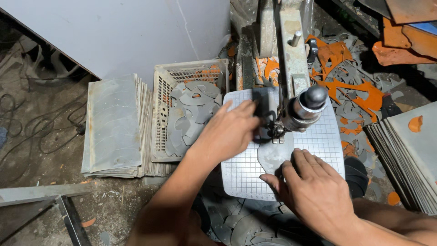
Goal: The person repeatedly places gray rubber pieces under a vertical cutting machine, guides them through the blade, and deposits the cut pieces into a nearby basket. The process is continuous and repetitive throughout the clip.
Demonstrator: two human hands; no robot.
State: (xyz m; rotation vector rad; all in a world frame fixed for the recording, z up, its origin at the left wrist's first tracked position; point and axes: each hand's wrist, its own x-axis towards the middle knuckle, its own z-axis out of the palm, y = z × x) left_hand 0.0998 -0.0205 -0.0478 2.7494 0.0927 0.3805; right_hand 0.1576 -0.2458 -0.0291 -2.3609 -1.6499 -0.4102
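Starting at the far left, I see loose black cables (27,123) lying on the dirty floor (54,168), and a large grey panel (123,32) leaning across the top. Next comes a stack of grey metal sheets (114,127) lying flat, and just beside it a pale plastic crate (175,75) holding a heap of grey cut-out shapes (193,109).

My left hand (227,132) reaches forward over the near edge of that crate toward the cutting machine (291,59). Its grip is loosely curled, the fingertips up against a dark part beside the machine's head; the hand is blurred, so I cannot tell whether it actually has hold of anything.

Below the machine lies a white gridded plate (243,171), and on it rests the grey metal piece (273,152), directly under the machine's round dark knob (314,96). My right hand (314,191) lies palm down on the plate, fingers spread and flat, pressing on the near edge of that metal piece; its grip is wide and wraps around nothing.

Under my forearms, more grey offcuts (246,223) lie piled on the floor. To the right of the machine, orange and grey scrap (350,91) lies scattered, and at the far right edge another stack of grey sheets (409,159) rests with an orange scrap on top.
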